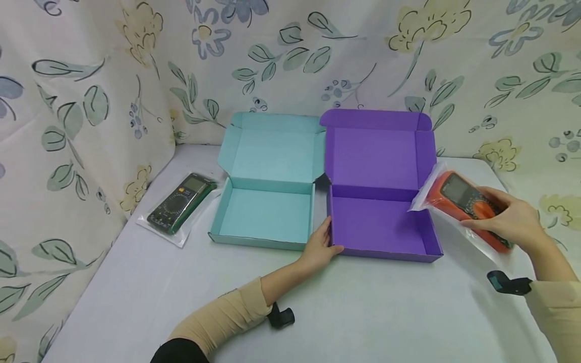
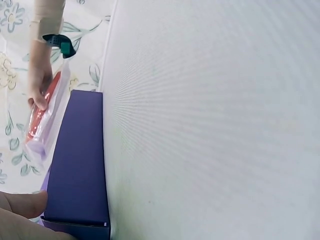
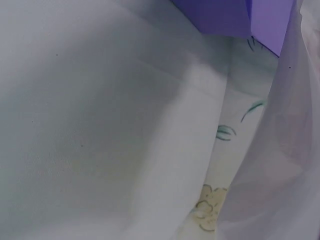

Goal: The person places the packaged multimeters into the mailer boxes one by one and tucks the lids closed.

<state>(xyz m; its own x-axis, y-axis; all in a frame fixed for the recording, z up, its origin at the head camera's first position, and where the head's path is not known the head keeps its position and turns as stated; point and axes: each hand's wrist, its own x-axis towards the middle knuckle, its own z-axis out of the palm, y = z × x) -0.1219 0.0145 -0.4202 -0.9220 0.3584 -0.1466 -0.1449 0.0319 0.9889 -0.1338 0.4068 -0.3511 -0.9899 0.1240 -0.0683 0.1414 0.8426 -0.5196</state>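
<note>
The bagged orange multimeter (image 1: 464,197) lies between the right fingers (image 1: 500,195).

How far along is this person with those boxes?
Done: the turquoise box and purple box are open. In hand: the right hand grips the orange multimeter; the left hand touches the purple box. Seemingly left: filling both boxes, now empty; the green-edged multimeter lies outside.

At nine o'clock, an oblong, green-cased plastic multimeter (image 1: 181,201) has a black face. A flat, pale-turquoise cardboard box (image 1: 268,212) sits near dial centre, unpatterned; toward three o'clock come a flat, plain purple cardboard box (image 1: 379,224), then an oblong, orange-cased plastic multimeter (image 1: 460,193), its face black, screen grey, dial orange. At twelve, off-white fabric curtain (image 1: 290,93) bears grey-green leaves, blue and yellow flowers.
</note>
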